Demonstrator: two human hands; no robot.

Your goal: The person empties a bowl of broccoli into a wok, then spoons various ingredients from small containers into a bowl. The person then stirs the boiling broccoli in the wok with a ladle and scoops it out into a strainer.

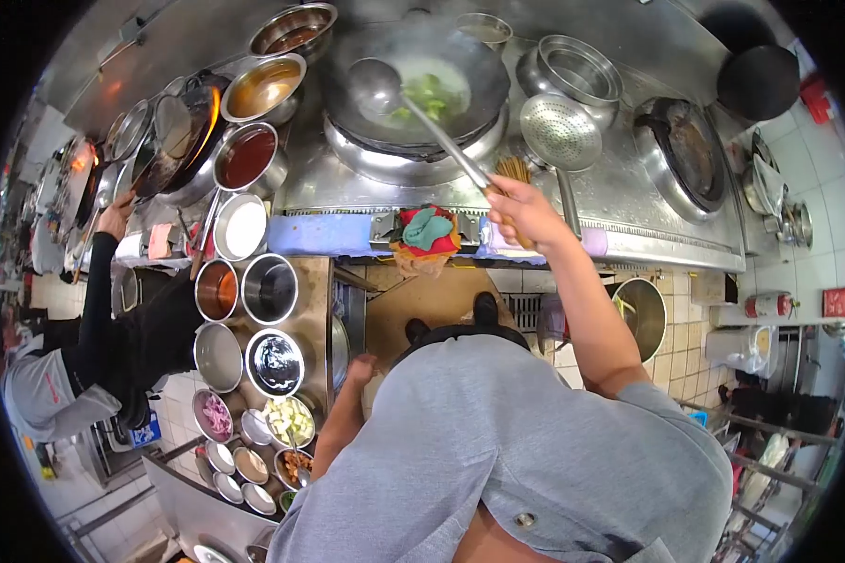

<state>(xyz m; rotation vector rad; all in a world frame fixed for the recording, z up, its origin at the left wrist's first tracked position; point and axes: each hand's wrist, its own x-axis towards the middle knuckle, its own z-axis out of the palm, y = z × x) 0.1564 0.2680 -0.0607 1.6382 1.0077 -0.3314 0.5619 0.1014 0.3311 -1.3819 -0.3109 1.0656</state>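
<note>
My right hand (528,214) grips the wooden handle end of a ladle (446,141). The ladle's metal bowl is over the left part of a large black wok (347,105). Green vegetables (432,94) lie in pale, steaming liquid in the wok. My left hand (360,369) hangs low by the right edge of the side counter, its fingers curled and nothing visible in them. Just right of the wok, a perforated strainer (560,131) rests across a metal pot, its handle passing behind my right hand. A bamboo brush (514,169) stands between wok and strainer.
Metal bowls of sauces, such as red sauce (246,157), and of chopped ingredients, such as purple onion (214,416), line my left. Folded cloths (427,230) lie on the stove's front edge. At far left, a co-worker (66,385) holds a flaming wok (183,141). A deep pot (640,319) stands lower right.
</note>
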